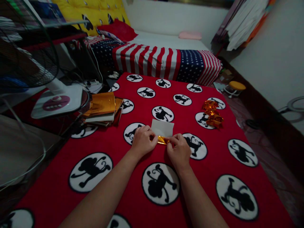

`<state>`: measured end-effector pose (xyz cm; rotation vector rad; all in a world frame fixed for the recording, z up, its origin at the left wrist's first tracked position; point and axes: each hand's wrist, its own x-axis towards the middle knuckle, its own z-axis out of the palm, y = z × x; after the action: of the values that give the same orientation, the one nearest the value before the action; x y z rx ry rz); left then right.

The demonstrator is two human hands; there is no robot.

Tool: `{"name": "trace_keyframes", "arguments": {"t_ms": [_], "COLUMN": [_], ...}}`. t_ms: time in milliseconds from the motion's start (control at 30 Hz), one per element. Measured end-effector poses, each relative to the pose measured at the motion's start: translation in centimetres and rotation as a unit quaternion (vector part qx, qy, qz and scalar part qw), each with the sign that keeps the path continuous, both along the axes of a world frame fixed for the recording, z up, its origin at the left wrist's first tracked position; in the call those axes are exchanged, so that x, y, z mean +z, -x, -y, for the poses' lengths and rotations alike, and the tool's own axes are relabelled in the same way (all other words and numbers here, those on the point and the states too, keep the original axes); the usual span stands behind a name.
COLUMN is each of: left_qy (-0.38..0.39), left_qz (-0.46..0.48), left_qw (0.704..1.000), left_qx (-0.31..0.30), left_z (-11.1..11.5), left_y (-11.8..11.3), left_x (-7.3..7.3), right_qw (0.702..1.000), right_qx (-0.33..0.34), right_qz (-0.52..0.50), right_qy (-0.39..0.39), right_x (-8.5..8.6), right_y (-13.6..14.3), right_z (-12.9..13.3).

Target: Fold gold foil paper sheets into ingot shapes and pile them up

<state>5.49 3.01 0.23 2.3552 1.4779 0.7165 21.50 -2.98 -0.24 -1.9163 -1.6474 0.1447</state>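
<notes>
In the head view, the left hand (144, 139) and right hand (179, 150) are pinching opposite ends of a gold strip (162, 140) on the red blanket (133, 196), apparently keeping it straight. A pale sheet (163, 127) is extending beyond; stacked sheets (102, 104) are lying leftward, probably within reach.

Nothing readable: no text, label, brand, number or sign. Control panel (56, 103) on the white fan base (74, 98): any markings too small and blurred to make out. Red cover (133, 196): round monkey prints, pictures only, no legible characters on them.
</notes>
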Motion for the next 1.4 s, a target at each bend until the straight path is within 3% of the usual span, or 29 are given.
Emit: {"name": "trace_keyframes", "arguments": {"t_ms": [233, 700, 1400], "left_qy": [-0.005, -0.007, 0.041], "left_qz": [-0.017, -0.021, -0.008], "left_qw": [0.999, 0.999, 0.999], "left_qx": [0.033, 0.04, 0.017], "left_z": [0.4, 1.0, 0.8], "left_y": [-0.4, -0.6, 0.4], "left_x": [-0.2, -0.1, -0.4], "right_qw": [0.999, 0.994, 0.996], "right_qx": [-0.041, -0.082, -0.064], "right_qz": [0.017, 0.068, 0.03], "right_qy": [0.0, 0.015, 0.058], "right_x": [0.3, -0.1, -0.1], "right_y": [0.9, 2.2, 1.6], "right_z": [-0.5, -0.5, 0.7]}}
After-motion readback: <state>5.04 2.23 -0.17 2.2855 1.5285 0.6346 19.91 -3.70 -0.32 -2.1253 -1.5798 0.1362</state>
